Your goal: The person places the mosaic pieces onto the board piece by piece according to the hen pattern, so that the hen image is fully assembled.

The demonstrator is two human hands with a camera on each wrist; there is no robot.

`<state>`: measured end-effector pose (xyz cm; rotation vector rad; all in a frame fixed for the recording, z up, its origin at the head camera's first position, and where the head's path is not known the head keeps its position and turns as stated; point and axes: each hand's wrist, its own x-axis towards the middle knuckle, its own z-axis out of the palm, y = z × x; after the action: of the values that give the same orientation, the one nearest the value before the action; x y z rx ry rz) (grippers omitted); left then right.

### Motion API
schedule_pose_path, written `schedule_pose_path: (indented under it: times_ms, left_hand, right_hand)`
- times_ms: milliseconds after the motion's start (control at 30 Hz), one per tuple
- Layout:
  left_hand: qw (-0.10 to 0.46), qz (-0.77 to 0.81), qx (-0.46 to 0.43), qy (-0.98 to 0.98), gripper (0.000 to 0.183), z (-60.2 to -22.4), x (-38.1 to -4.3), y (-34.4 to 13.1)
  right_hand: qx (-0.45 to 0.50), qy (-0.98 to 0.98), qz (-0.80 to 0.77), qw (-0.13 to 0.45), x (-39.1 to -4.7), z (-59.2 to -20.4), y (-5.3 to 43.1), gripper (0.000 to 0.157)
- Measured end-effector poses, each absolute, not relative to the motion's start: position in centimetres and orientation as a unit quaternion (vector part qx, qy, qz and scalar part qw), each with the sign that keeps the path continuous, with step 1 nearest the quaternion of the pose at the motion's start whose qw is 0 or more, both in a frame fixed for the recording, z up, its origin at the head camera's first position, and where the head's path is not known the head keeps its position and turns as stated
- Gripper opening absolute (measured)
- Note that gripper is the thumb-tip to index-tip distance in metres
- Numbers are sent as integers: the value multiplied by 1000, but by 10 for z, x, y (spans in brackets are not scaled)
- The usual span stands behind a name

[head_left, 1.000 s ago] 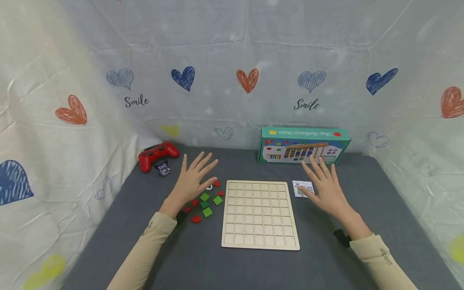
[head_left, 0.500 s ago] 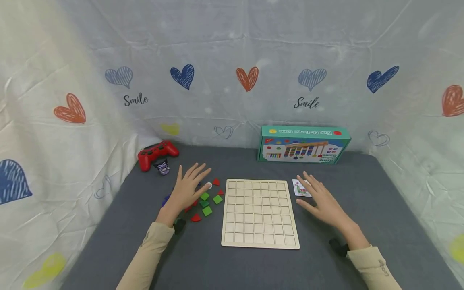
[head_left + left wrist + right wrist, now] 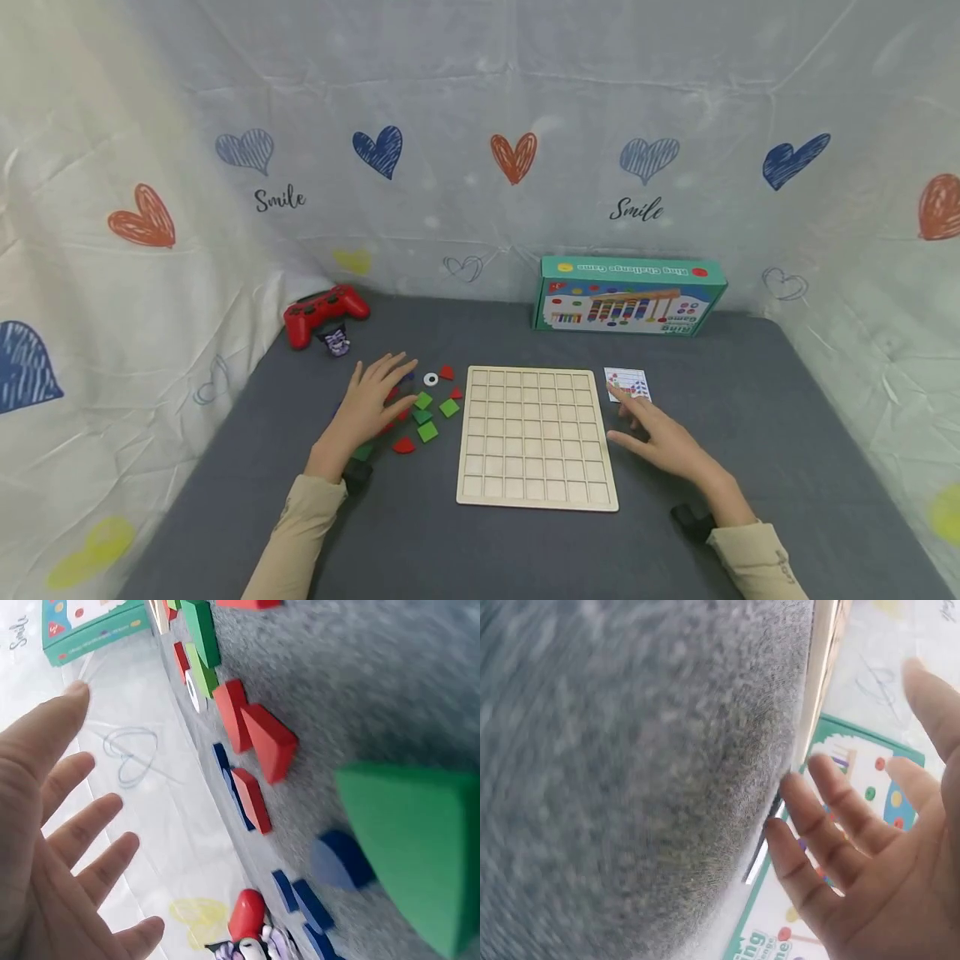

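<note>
My left hand (image 3: 366,410) hovers over a scatter of small coloured pieces, its fingers spread and nothing held. Around it lie green squares (image 3: 427,432), red pieces (image 3: 403,446) and a white ring (image 3: 431,379). In the left wrist view, a large green piece (image 3: 420,840) and several blue pieces (image 3: 311,906) show below the palm. My right hand (image 3: 663,440) is beside the wooden grid board (image 3: 537,437), palm down, with its fingertips at the small printed card (image 3: 636,382). Part of the card is hidden behind the index finger. Nothing is visible in the right hand.
A green game box (image 3: 630,300) stands at the back right against the printed curtain (image 3: 450,75). At the back left lie a red game controller (image 3: 326,312) and a small dark-and-purple figure (image 3: 336,341). Grey cloth (image 3: 525,558) covers the table.
Both hands have come lower and nearer to the table. The left hand has drawn back toward the pieces, and the right hand has moved down to the card with its fingers less spread.
</note>
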<state>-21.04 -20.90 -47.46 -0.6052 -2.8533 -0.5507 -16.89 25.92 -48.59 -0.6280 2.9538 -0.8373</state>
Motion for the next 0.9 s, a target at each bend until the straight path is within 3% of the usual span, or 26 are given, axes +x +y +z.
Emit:
schedule_pose_path:
  times_ms: [400, 900]
  left_hand:
    - [72, -192, -198, -958, 47, -483, -190, -236]
    - [29, -169, -165, -971, 37, -480, -178, -244]
  right_hand:
    - [-239, 912, -312, 114, -169, -489, 264, 73]
    - [-279, 902, -303, 130, -172, -490, 260, 73]
